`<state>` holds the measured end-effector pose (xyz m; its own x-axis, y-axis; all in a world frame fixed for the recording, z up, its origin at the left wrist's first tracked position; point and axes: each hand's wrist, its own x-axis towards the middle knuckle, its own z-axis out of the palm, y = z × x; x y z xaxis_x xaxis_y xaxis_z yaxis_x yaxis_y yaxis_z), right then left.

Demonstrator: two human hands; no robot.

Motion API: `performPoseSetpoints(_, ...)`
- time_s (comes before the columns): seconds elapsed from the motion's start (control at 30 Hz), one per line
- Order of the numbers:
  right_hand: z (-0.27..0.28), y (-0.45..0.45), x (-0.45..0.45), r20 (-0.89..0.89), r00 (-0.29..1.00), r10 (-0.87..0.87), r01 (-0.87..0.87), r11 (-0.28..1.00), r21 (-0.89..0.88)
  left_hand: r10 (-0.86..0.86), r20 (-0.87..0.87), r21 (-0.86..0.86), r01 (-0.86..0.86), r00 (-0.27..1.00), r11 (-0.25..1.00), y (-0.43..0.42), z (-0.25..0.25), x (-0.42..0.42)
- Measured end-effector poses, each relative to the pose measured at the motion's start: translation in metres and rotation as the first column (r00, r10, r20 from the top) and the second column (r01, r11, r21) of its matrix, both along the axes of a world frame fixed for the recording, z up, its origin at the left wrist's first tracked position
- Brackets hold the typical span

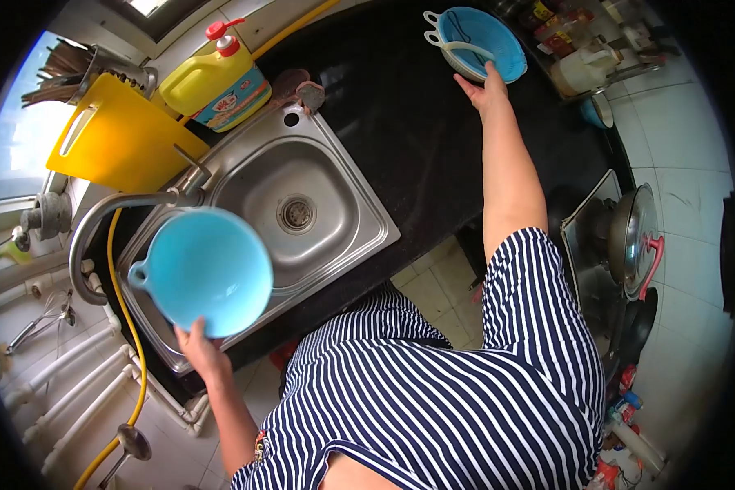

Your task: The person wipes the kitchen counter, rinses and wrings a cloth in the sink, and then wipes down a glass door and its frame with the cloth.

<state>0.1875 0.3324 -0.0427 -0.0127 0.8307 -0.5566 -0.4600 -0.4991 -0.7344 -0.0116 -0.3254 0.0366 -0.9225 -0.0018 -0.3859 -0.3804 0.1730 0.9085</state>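
My left hand [202, 351] grips the near rim of a light blue bowl [212, 269], which is tilted over the left part of the steel sink [359, 196]. The bowl looks empty inside and has a small looped handle on its left. At the back right, my right hand [486, 91] reaches to a blue basket [486, 37] on the black counter. Its fingers are at the near edge of the basket and a white scissor-like tool [457, 46] with two finger loops. A dark cord-like item lies in the basket.
A curved faucet [98, 220] arches beside the bowl. Behind the sink stand a yellow cutting board [122, 135] and a yellow jug [212, 86] with a red pump. A lidded pan [633, 237] sits on the stove at right, below a rack of jars [584, 69].
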Motion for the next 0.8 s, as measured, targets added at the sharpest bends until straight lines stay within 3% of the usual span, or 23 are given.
performPoseSetpoints(0.07, -0.012, 0.007, 0.0, -0.035, 0.998, 0.046, -0.045, 0.999, 0.014, -0.153, 0.124, -0.016, 0.156, 0.981, 0.988, 0.049, 0.012, 0.008)
performPoseSetpoints(0.13, -0.013, 0.002, -0.003, -0.105, 0.993, -0.047, 0.055, 0.996, 0.071, -0.25, 0.149, 0.022, 0.25, 0.957, 0.968, 0.108, 0.021, 0.019)
performPoseSetpoints(0.2, -0.015, -0.006, 0.007, -0.122, 0.992, -0.016, 0.024, 0.998, 0.065, -0.446, 0.196, 0.016, 0.452, 0.873, 0.892, 0.151, 0.02, 0.015)
performPoseSetpoints(0.27, 0.003, -0.025, 0.018, -0.059, 0.99, 0.131, -0.123, 0.985, 0.118, -0.523, 0.162, 0.089, 0.516, 0.836, 0.852, 0.201, 0.022, 0.024)
performPoseSetpoints(0.33, 0.031, -0.05, 0.029, 0.008, 0.985, 0.173, -0.173, 0.977, 0.123, -0.644, 0.199, 0.128, 0.632, 0.739, 0.764, 0.243, 0.025, 0.028)
performPoseSetpoints(0.37, 0.043, -0.061, 0.037, 0.054, 0.955, 0.29, -0.295, 0.942, 0.16, -0.69, 0.203, 0.144, 0.675, 0.695, 0.723, 0.261, 0.018, 0.029)
performPoseSetpoints(0.5, 0.092, -0.109, 0.054, 0.262, 0.805, 0.532, -0.578, 0.803, 0.147, -0.756, 0.248, 0.301, 0.694, 0.605, 0.654, 0.326, -0.024, 0.035)
performPoseSetpoints(0.53, 0.098, -0.123, 0.053, 0.265, 0.783, 0.562, -0.608, 0.781, 0.142, -0.756, 0.248, 0.304, 0.692, 0.606, 0.655, 0.338, -0.033, 0.035)
performPoseSetpoints(0.6, 0.1, -0.142, 0.048, 0.298, 0.758, 0.58, -0.625, 0.777, 0.077, -0.803, 0.241, 0.519, 0.628, 0.545, 0.581, 0.356, -0.046, 0.037)
performPoseSetpoints(0.67, 0.08, -0.15, 0.044, 0.308, 0.748, 0.588, -0.635, 0.769, 0.073, -0.827, 0.264, 0.562, 0.618, 0.496, 0.55, 0.363, -0.05, 0.033)
performPoseSetpoints(0.73, 0.058, -0.151, 0.038, 0.478, 0.683, 0.552, -0.684, 0.713, 0.155, -0.804, 0.287, 0.484, 0.645, 0.521, 0.591, 0.352, -0.06, 0.028)
performPoseSetpoints(0.8, 0.043, -0.142, 0.032, 0.655, 0.591, 0.47, -0.7, 0.703, 0.127, -0.839, 0.136, 0.374, 0.756, 0.528, 0.536, 0.318, -0.067, 0.022)
